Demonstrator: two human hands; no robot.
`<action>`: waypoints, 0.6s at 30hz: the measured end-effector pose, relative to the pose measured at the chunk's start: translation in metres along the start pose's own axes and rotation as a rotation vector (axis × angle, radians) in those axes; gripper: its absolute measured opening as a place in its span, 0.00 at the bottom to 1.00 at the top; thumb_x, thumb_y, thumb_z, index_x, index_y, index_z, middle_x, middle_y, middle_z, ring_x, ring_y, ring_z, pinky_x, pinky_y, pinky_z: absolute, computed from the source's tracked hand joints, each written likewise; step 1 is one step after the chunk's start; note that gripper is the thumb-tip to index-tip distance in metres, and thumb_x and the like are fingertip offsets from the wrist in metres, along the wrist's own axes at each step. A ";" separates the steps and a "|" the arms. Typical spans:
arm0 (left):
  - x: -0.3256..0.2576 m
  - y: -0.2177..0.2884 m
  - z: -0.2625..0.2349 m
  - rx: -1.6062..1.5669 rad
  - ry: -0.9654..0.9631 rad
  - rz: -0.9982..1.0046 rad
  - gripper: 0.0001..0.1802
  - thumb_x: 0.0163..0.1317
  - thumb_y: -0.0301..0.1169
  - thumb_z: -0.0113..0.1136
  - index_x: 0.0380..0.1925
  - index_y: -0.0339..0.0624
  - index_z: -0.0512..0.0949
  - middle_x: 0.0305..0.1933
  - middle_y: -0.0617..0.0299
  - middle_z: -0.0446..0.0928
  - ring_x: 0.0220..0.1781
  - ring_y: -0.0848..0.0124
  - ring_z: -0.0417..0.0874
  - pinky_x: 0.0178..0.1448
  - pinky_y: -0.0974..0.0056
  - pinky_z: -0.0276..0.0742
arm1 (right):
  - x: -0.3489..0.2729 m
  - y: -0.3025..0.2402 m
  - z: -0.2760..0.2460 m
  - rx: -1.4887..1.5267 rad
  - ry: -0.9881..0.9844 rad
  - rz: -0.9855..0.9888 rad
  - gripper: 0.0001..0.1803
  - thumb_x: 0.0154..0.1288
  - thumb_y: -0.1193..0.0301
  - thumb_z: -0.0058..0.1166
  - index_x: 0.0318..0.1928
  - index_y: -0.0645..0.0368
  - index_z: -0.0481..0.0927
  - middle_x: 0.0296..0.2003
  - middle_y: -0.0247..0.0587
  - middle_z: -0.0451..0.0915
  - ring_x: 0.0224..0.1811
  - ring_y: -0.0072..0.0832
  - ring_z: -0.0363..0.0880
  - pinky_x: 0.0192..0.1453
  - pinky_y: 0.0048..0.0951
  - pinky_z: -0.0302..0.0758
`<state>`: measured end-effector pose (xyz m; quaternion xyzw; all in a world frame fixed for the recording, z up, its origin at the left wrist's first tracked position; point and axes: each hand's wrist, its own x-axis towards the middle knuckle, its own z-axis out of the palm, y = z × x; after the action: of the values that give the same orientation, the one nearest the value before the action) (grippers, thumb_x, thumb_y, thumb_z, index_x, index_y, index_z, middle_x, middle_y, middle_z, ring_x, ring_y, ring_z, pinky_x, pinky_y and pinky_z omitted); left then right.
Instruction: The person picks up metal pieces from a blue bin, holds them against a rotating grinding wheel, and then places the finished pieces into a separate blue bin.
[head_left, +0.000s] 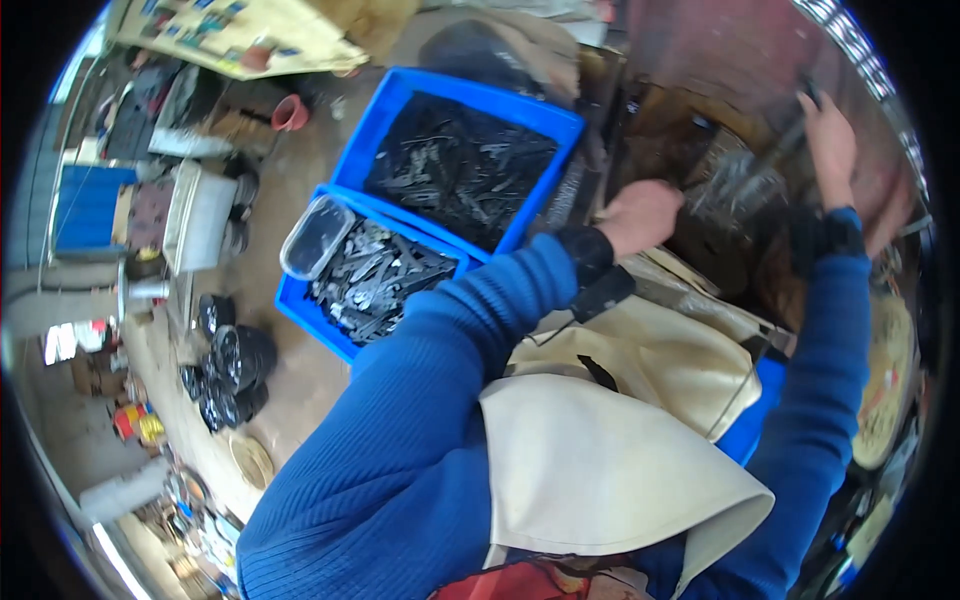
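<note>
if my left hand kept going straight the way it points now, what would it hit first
Probably the clear, plastic-looking sheet, to the right of the left hand in the picture, though depth is unclear, so the hand might pass above it.

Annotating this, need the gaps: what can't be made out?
Head view: what the bare left hand grips, if anything; its back hides it.
Head view: small dark object at the bare right hand; too blurred to identify.
Head view: part of the lower blue rectangular plastic bin; blue ribbed left sleeve covers it.
Head view: inside shiny black plastic bags; opaque film hides it.
</note>
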<state>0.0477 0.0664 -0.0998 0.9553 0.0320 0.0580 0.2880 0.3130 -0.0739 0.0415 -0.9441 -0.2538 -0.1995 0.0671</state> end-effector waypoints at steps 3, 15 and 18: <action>0.001 0.000 0.006 0.035 -0.001 -0.006 0.10 0.51 0.27 0.54 0.31 0.41 0.83 0.35 0.50 0.82 0.41 0.55 0.84 0.46 0.56 0.80 | 0.004 0.010 0.004 -0.079 -0.034 0.023 0.25 0.68 0.46 0.43 0.51 0.50 0.77 0.39 0.57 0.80 0.43 0.58 0.77 0.45 0.52 0.74; -0.007 0.002 -0.005 -0.007 0.005 -0.014 0.13 0.49 0.24 0.54 0.36 0.41 0.81 0.38 0.46 0.79 0.43 0.50 0.81 0.47 0.51 0.78 | -0.016 -0.037 -0.021 0.026 -0.031 0.165 0.21 0.67 0.52 0.47 0.46 0.56 0.76 0.39 0.57 0.81 0.44 0.55 0.78 0.47 0.50 0.74; -0.009 0.000 -0.005 -0.051 0.089 0.037 0.16 0.48 0.22 0.53 0.38 0.42 0.81 0.39 0.47 0.79 0.45 0.50 0.80 0.50 0.51 0.76 | -0.027 -0.032 -0.027 0.075 0.015 0.142 0.19 0.66 0.54 0.49 0.45 0.57 0.76 0.37 0.57 0.81 0.43 0.55 0.78 0.45 0.52 0.74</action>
<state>0.0384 0.0683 -0.0959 0.9446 0.0256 0.1065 0.3094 0.2662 -0.0644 0.0559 -0.9551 -0.1928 -0.1915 0.1181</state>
